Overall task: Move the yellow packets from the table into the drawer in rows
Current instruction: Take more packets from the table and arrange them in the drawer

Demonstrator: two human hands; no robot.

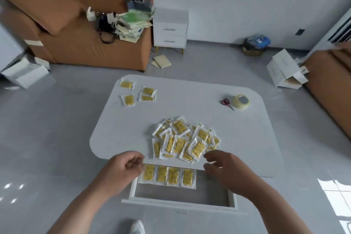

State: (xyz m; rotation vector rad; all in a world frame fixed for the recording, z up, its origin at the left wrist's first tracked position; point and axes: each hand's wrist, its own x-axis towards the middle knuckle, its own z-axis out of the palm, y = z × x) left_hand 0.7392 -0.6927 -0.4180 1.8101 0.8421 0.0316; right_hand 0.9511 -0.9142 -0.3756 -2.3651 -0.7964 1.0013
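Observation:
A heap of yellow packets (183, 139) in clear wrappers lies near the front edge of the white table (247, 135). Several more packets (137, 92) lie apart at the table's far left. Below the front edge the drawer (178, 204) is pulled out, and a row of several packets (168, 175) lies flat along its back. My left hand (124, 166) hovers over the drawer's left end, fingers loosely curled, holding nothing. My right hand (221, 165) is at the heap's right front corner with fingers curled; I cannot tell whether it holds a packet.
Red-handled scissors (227, 103) and a roll of clear tape (241, 102) lie at the table's far right. A brown sofa (79, 43) with piled items stands behind, a white nightstand (170, 30) beside it. Open white boxes (284, 70) sit on the floor.

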